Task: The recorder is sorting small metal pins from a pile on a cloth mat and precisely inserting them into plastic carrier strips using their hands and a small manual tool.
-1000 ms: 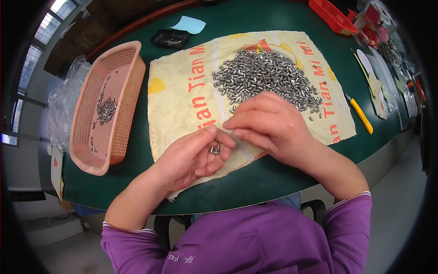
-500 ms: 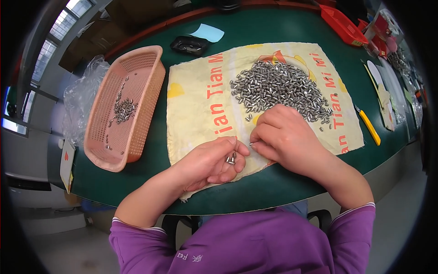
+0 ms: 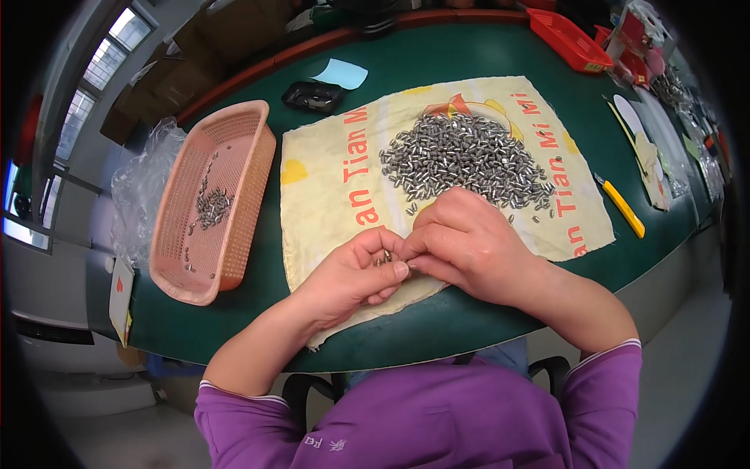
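My left hand [image 3: 355, 273] is curled, palm partly up, with a few small silver metal parts [image 3: 385, 256] held in its fingers. Pinched together, the fingers of my right hand [image 3: 461, 246] meet the left fingertips. Only a bright speck of a small metal part shows between the right fingertips; the rest is hidden. Just beyond both hands lies a large heap of small metal parts [image 3: 461, 156], short and rounded, on a yellow printed cloth [image 3: 320, 207]. Several stray pieces lie at the heap's near edge.
To the left stands a pink perforated basket [image 3: 254, 195] with some metal parts in it, beside a clear plastic bag [image 3: 133, 187]. A black tray [image 3: 312, 97] and a blue sheet [image 3: 342, 73] lie farther back. At right are a yellow cutter knife [image 3: 623, 209] and a red basket [image 3: 570, 41].
My hands have come together; they were apart before. The left fingers have closed further over the metal parts, and the right hand has moved left to meet them. The whole view has shifted slightly.
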`<act>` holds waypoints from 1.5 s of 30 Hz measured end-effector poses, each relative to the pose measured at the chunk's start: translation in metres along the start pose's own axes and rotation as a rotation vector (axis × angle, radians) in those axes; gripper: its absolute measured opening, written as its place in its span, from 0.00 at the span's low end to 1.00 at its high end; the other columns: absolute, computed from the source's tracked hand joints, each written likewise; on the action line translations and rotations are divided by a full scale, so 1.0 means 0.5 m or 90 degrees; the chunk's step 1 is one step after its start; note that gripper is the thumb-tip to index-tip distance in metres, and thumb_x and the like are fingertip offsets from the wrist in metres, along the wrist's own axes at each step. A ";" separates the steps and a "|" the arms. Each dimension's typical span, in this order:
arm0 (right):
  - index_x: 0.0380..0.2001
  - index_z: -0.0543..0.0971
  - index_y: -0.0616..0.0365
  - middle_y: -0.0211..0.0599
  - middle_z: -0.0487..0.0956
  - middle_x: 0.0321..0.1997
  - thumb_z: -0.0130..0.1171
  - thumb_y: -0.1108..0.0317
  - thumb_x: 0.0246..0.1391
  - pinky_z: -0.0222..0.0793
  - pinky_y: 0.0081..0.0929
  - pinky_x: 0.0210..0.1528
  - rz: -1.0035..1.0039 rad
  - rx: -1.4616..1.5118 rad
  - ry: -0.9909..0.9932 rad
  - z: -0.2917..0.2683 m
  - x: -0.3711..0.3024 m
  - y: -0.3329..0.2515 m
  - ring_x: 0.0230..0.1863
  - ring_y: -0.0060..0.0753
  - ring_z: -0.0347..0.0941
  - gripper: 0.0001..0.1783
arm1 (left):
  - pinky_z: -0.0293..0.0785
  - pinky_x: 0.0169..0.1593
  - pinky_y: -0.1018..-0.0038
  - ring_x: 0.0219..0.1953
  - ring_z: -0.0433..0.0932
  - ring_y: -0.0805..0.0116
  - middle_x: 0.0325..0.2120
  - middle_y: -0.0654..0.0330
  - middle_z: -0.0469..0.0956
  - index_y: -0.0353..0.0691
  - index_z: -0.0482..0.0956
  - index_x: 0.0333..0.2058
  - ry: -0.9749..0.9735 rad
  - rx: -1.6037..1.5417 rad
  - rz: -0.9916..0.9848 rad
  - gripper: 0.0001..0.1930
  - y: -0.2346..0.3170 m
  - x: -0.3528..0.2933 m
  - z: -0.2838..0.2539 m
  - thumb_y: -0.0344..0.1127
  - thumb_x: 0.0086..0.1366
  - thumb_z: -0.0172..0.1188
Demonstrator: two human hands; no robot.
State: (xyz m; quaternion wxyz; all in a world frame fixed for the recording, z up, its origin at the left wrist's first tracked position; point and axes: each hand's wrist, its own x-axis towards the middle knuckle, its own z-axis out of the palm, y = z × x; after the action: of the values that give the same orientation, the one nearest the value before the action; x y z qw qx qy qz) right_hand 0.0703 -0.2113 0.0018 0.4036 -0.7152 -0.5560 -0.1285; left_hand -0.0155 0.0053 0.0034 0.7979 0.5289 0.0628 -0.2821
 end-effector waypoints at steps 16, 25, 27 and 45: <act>0.44 0.82 0.52 0.32 0.81 0.36 0.67 0.69 0.55 0.73 0.37 0.47 0.153 0.035 0.067 -0.020 -0.005 0.016 0.42 0.39 0.76 0.12 | 0.62 0.29 0.84 0.28 0.66 0.81 0.38 0.62 0.77 0.41 0.76 0.48 -0.044 -0.054 0.074 0.07 -0.005 0.001 -0.012 0.31 0.75 0.57; 0.40 0.83 0.53 0.32 0.80 0.36 0.67 0.71 0.54 0.73 0.36 0.47 0.166 -0.050 0.063 -0.032 -0.007 0.046 0.41 0.40 0.76 0.09 | 0.61 0.30 0.84 0.29 0.64 0.79 0.42 0.59 0.72 0.39 0.72 0.49 0.172 -0.095 0.235 0.10 0.088 -0.061 -0.037 0.25 0.70 0.53; 0.36 0.84 0.54 0.32 0.80 0.34 0.68 0.71 0.53 0.72 0.35 0.46 0.177 -0.062 0.030 -0.042 -0.011 0.047 0.40 0.38 0.76 0.06 | 0.62 0.31 0.84 0.30 0.64 0.80 0.43 0.58 0.70 0.36 0.71 0.51 0.283 -0.030 0.338 0.12 0.124 -0.106 -0.053 0.25 0.69 0.51; 0.34 0.79 0.56 0.37 0.79 0.34 0.65 0.73 0.53 0.72 0.40 0.47 0.134 0.020 -0.011 -0.014 -0.017 0.025 0.39 0.46 0.75 0.06 | 0.76 0.58 0.74 0.52 0.80 0.71 0.48 0.59 0.79 0.32 0.75 0.51 0.203 0.310 0.232 0.12 0.057 -0.015 0.027 0.21 0.71 0.58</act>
State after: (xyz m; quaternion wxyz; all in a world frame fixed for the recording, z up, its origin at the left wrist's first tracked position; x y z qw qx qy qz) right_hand 0.0803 -0.2229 -0.0046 0.4213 -0.7644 -0.4830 -0.0709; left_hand -0.0099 0.0044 0.0351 0.6659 0.7437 0.0218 -0.0555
